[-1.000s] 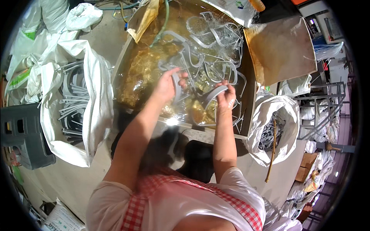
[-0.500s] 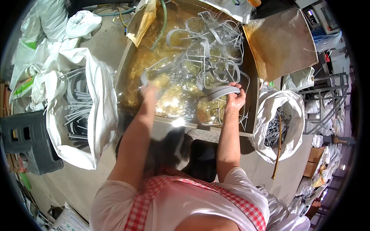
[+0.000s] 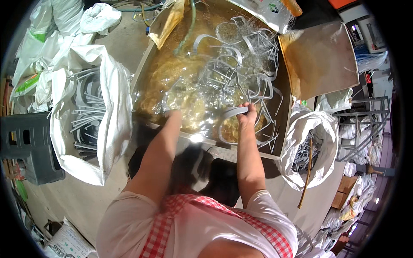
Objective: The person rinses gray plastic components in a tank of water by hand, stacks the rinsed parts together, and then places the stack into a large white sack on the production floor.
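Note:
A large tub (image 3: 138, 76) of yellowish water lies in front of me, with several grey curved plastic strips (image 3: 232, 50) tangled in it toward the far right. My right hand (image 3: 247, 115) is closed around one grey plastic strip (image 3: 232, 112) near the tub's front side; the strip arches leftward into the water. To its left, my left hand (image 3: 174, 115) dips into the water at the near edge. Its fingers are hidden by the churned, glinting surface, so I cannot see what they touch.
On the left stands a white woven sack (image 3: 112, 129) of grey strips, beside a dark plastic stool (image 3: 32, 148). Another white sack (image 3: 329, 142), with a thin stick (image 3: 306, 172) across it, stands right of the tub. A green hose (image 3: 192, 26) hangs into the water.
The left hand has sunk into the water near the front edge. The right hand has shifted a little left and down in the picture, still holding the grey strip, and the view has tilted slightly.

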A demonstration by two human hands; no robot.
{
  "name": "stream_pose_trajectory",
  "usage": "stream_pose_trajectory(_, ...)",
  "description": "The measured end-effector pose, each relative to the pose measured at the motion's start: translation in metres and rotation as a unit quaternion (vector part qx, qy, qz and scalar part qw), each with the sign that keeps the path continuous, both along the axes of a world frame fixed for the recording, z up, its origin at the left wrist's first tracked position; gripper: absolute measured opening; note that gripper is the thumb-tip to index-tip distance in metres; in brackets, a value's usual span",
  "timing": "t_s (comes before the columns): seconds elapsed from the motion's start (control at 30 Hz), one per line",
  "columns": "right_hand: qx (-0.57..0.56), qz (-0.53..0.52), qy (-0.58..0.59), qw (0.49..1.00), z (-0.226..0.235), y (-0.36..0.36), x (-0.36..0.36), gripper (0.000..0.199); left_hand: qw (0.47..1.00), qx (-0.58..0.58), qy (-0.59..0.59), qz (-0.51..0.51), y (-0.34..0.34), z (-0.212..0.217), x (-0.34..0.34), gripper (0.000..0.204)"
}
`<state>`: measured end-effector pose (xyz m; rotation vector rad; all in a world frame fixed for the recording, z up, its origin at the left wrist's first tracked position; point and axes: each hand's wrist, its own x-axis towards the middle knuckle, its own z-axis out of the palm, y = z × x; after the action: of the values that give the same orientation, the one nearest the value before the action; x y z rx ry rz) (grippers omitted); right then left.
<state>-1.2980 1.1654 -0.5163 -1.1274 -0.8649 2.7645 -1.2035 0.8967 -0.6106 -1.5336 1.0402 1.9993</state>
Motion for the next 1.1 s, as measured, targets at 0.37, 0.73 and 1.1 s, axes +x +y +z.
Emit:
stream_pose_trajectory(0.37, 0.005, 0.058, -0.004, 0.998, 0.011, -0.023, 0.006, 0.021, 0.962, 0.014, 0.265, 0.059, 0.004, 0.081, -0.05, 0.023)
stream_pose_trajectory(0.73, -0.019, -0.022, -0.015, 0.999, 0.01, 0.003, 0.0, 0.019, 0.829, 0.135, 0.54, -0.052, -0.038, 0.202, -0.028, 0.031)
stream_pose_trajectory(1.1, 0.008, 0.093, -0.091, 0.992, -0.06, 0.046, 0.0, 0.019, 0.805, 0.165, 0.561, -0.093, -0.068, 0.21, -0.029, 0.045)
